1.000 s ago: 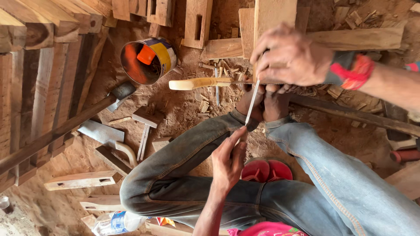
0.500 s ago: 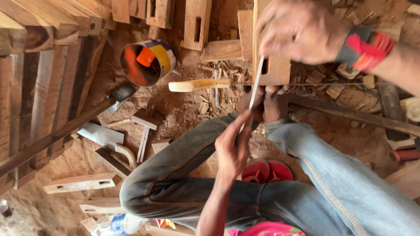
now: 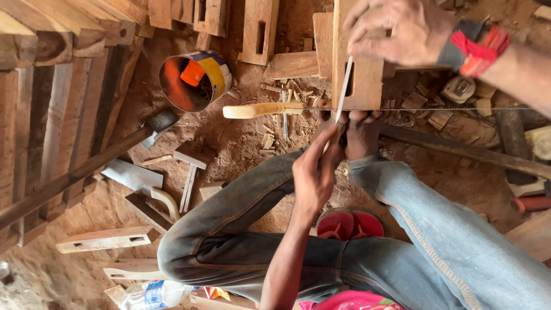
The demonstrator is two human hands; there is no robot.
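1. A thin pale strip (image 3: 343, 92), a slim blade or file, I can't tell which, runs slantwise across a flat wooden block (image 3: 359, 74) that has a dark slot cut in it. The block stands on the dirt floor (image 3: 241, 132) just beyond the seated person's bare foot (image 3: 359, 135).
2. The left hand (image 3: 314, 172) pinches the near end of the strip between fingertips and thumb, closed tight on it, right beside the foot.
3. The right hand (image 3: 396, 28), with a red and dark band at the wrist, is curled over the top of the block and the strip's far end; fingers closed, though whether they grip the strip or only the block I can't tell.
4. A saw with a light wooden handle (image 3: 261, 109) lies across the ground touching the block's lower edge.
5. Wood chips (image 3: 425, 109) litter the ground around.
6. Farther left, a tin can (image 3: 195, 80) lies on its side, with a hammer (image 3: 155, 123) near it.
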